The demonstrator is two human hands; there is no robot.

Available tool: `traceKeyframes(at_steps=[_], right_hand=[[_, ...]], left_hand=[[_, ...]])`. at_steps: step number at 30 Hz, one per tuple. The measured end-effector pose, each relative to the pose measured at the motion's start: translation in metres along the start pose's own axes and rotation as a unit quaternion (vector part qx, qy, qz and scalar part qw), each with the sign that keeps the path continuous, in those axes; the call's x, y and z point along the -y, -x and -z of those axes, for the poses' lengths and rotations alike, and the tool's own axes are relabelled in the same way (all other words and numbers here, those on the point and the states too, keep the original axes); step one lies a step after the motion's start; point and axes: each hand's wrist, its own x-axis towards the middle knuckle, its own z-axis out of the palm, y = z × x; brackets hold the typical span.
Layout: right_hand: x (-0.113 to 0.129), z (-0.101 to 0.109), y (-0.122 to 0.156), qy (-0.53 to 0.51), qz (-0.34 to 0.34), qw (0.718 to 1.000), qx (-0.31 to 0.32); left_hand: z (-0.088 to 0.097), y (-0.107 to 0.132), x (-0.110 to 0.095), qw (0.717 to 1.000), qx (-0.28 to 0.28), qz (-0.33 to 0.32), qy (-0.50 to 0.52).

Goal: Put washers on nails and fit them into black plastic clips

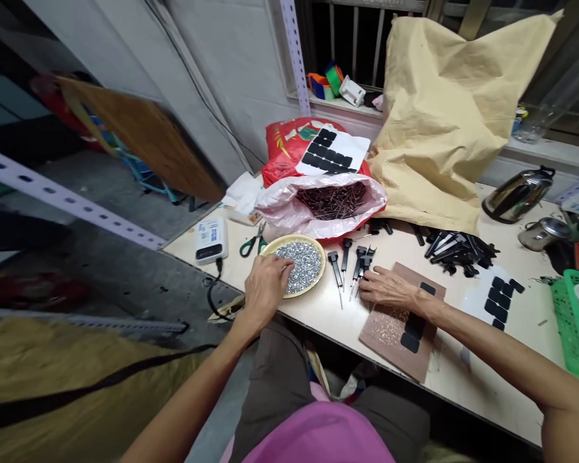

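Observation:
My left hand (266,286) rests on the near rim of a yellow dish (317,278) filled with small silver metal bits (302,263); its fingers are curled into the bits, pinched on something too small to make out. My right hand (388,287) lies on the table by a brown board (390,331), fingers bent over the ends of several black-handled metal pins (352,263) laid in a row. Whether it grips one is hidden.
An open plastic bag of dark nails (335,200) sits behind the dish, a red bag (289,145) with a sheet of black pads (332,153) behind it. Green scissors (252,244), a white device (211,239), a black parts pile (456,247), a kettle (518,193), a green basket (572,321).

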Motion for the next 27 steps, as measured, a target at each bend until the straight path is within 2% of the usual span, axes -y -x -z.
traceKeyframes(at_steps=[3,8,13,18,21,23,27], right_hand=[[-0.009,-0.006,-0.005,0.008,0.053,0.998,-0.018],[-0.012,-0.006,-0.011,0.008,0.074,0.997,-0.011],[-0.007,-0.009,-0.018,0.002,0.059,0.998,-0.007],[-0.008,-0.014,-0.018,-0.009,0.059,0.997,-0.047],[-0.008,-0.01,-0.016,-0.03,0.029,0.996,-0.085],[-0.006,-0.007,-0.018,-0.061,-0.018,0.992,-0.111],[-0.002,0.001,-0.026,-0.167,-0.119,0.959,-0.193]], left_hand=[[-0.006,-0.007,0.02,0.998,0.063,0.015,-0.024],[-0.024,-0.018,0.02,0.99,0.127,-0.025,-0.063],[-0.027,-0.023,0.018,0.983,0.154,-0.06,-0.082],[-0.028,-0.024,0.018,0.985,0.137,-0.085,-0.058],[-0.03,-0.025,0.018,0.985,0.135,-0.088,-0.057],[-0.032,-0.026,0.019,0.984,0.141,-0.084,-0.064],[-0.035,-0.027,0.018,0.983,0.149,-0.079,-0.07]])
